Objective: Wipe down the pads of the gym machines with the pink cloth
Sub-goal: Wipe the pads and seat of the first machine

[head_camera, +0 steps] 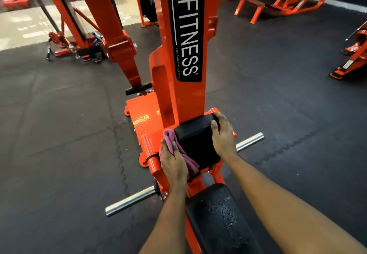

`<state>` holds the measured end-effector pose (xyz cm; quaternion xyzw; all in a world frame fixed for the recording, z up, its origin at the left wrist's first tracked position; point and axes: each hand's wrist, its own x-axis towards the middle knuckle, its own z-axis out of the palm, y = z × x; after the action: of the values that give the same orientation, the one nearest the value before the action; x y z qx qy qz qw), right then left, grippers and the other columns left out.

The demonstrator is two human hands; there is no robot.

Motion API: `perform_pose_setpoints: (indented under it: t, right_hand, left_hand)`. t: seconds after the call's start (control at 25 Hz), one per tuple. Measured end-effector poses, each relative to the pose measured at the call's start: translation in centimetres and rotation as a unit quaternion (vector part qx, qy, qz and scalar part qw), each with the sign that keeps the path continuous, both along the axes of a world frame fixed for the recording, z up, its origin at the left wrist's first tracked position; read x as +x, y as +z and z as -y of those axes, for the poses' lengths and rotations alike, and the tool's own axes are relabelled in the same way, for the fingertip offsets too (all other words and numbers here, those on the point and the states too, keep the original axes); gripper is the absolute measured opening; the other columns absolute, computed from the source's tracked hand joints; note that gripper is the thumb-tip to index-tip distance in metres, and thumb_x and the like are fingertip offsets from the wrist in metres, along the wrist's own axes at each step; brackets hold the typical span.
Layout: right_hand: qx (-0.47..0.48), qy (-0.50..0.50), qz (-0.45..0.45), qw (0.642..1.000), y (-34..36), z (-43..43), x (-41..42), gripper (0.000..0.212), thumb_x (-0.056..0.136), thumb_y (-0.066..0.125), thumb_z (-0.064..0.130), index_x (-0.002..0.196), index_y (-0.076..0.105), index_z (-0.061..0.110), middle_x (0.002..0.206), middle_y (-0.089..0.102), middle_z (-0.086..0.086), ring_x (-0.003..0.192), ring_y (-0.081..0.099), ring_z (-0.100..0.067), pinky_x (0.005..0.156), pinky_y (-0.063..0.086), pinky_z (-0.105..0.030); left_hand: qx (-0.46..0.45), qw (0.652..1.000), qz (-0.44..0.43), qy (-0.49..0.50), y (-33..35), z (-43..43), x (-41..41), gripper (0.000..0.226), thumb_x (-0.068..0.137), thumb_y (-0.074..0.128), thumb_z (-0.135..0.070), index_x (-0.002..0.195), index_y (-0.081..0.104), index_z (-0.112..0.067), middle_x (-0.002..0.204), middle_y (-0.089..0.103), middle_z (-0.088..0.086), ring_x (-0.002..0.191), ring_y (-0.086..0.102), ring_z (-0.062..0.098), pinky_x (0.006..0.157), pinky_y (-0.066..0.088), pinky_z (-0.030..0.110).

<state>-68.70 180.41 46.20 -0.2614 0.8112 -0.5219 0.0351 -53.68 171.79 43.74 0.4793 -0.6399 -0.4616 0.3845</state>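
Pink cloth (pixel 172 136) sits bunched under our left hand (pixel 173 162), gripped against the left side of the black pad (pixel 195 141). Our right hand (pixel 222 135) clasps the pad's right edge. The orange upright (pixel 187 99) rises just behind it, steel pegs (pixel 250 141) jut out on either side, and a longer pad (pixel 218 220) lies nearer us.

Bare left forearm (pixel 168 214) and right forearm (pixel 278 196) fill the frame's lower centre and lower right; left hand (pixel 173 162) and right hand (pixel 223 136) are bare, nails seemingly short.
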Motion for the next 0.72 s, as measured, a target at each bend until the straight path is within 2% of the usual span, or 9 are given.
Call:
perform_pose_setpoints:
  t: [0.08, 0.16, 0.28, 0.36, 0.48, 0.52, 0.6, 0.64, 0.72]
  right_hand:
    - [-0.006, -0.012, -0.023, 1.000, -0.4, 0.2, 0.0, 0.039, 0.107, 0.043, 0.033, 0.145, 0.048, 0.027, 0.147, 0.051, 0.009, 0.135, 0.041, -0.011, 0.117, 0.033, -0.037]
    - [0.001, -0.023, -0.030, 0.999, -0.5, 0.4, 0.2, 0.039, 0.106, 0.042, 0.034, 0.145, 0.048, 0.027, 0.147, 0.051, 0.008, 0.136, 0.041, -0.013, 0.116, 0.034, -0.037]
    - [0.014, -0.027, -0.033, 0.999, -0.2, 0.1, 0.2, 0.040, 0.106, 0.043, 0.035, 0.145, 0.048, 0.029, 0.147, 0.051, 0.008, 0.137, 0.040, -0.012, 0.113, 0.034, -0.035]
    - [0.028, -0.029, -0.034, 0.999, 0.3, -0.1, 0.2, 0.039, 0.106, 0.044, 0.034, 0.145, 0.049, 0.030, 0.147, 0.052, 0.010, 0.137, 0.040, -0.010, 0.112, 0.032, -0.030]
    - [0.041, -0.035, -0.034, 0.998, 0.8, -0.1, 0.4, 0.040, 0.106, 0.045, 0.035, 0.145, 0.050, 0.031, 0.146, 0.053, 0.012, 0.136, 0.041, -0.008, 0.110, 0.032, -0.029]
    - [0.038, -0.034, -0.030, 0.998, 0.8, -0.1, 0.3, 0.040, 0.106, 0.045, 0.036, 0.145, 0.049, 0.032, 0.146, 0.053, 0.013, 0.136, 0.041, -0.008, 0.111, 0.033, -0.031]
    - [0.031, -0.033, -0.018, 0.999, 0.8, 0.0, 0.4, 0.039, 0.106, 0.044, 0.036, 0.144, 0.049, 0.034, 0.145, 0.053, 0.014, 0.136, 0.041, -0.008, 0.114, 0.035, -0.034]
    - [0.028, -0.034, -0.017, 0.999, 0.7, 0.0, 0.4, 0.039, 0.106, 0.044, 0.036, 0.144, 0.048, 0.035, 0.145, 0.053, 0.015, 0.136, 0.041, -0.008, 0.115, 0.035, -0.036]
    - [0.027, -0.035, -0.025, 0.999, 0.6, 0.1, 0.6, 0.039, 0.106, 0.042, 0.036, 0.144, 0.048, 0.033, 0.145, 0.052, 0.014, 0.135, 0.040, -0.008, 0.116, 0.035, -0.036]
  left_hand:
    - [-0.001, 1.000, -0.015, 0.007, 0.4, -0.1, 0.2, 0.051, 0.096, 0.036, -0.055, 0.144, 0.045, -0.040, 0.139, 0.058, -0.002, 0.128, 0.055, 0.019, 0.107, 0.045, 0.046]
    - [-0.053, 0.999, -0.002, 0.001, 2.0, -0.8, -0.9, 0.045, 0.100, 0.041, -0.040, 0.144, 0.047, -0.037, 0.149, 0.050, 0.002, 0.138, 0.045, 0.022, 0.113, 0.039, 0.049]
    - [-0.092, 0.980, 0.162, -0.072, 4.7, -2.7, -2.5, 0.054, 0.100, 0.049, -0.032, 0.150, 0.034, -0.045, 0.166, 0.015, 0.003, 0.150, 0.014, 0.036, 0.116, 0.026, 0.058]
    - [-0.110, 0.970, 0.198, -0.088, 4.4, -2.4, -2.3, 0.059, 0.098, 0.053, -0.034, 0.149, 0.029, -0.052, 0.167, 0.009, 0.003, 0.150, 0.011, 0.038, 0.112, 0.030, 0.060]
    - [-0.149, 0.971, 0.169, -0.077, 2.8, -1.0, -1.1, 0.055, 0.100, 0.048, -0.039, 0.150, 0.028, -0.049, 0.161, 0.027, 0.003, 0.145, 0.030, 0.029, 0.108, 0.039, 0.048]
    - [-0.121, 0.982, 0.129, -0.059, 2.3, -0.7, -0.9, 0.049, 0.101, 0.043, -0.043, 0.149, 0.030, -0.047, 0.157, 0.037, 0.001, 0.141, 0.039, 0.025, 0.108, 0.041, 0.043]
    - [0.019, 1.000, 0.017, -0.009, 1.2, -0.2, -0.2, 0.043, 0.103, 0.042, -0.039, 0.146, 0.042, -0.042, 0.140, 0.056, 0.000, 0.127, 0.055, 0.022, 0.100, 0.045, 0.029]
    - [0.079, 0.997, -0.015, -0.004, 0.5, 0.0, 0.3, 0.042, 0.103, 0.045, -0.030, 0.145, 0.047, -0.037, 0.134, 0.061, 0.002, 0.122, 0.059, 0.023, 0.094, 0.043, 0.023]
    - [0.114, 0.993, -0.020, -0.018, -0.6, 0.5, 1.5, 0.042, 0.103, 0.046, -0.021, 0.144, 0.050, -0.028, 0.134, 0.063, 0.003, 0.123, 0.058, 0.021, 0.093, 0.038, 0.018]
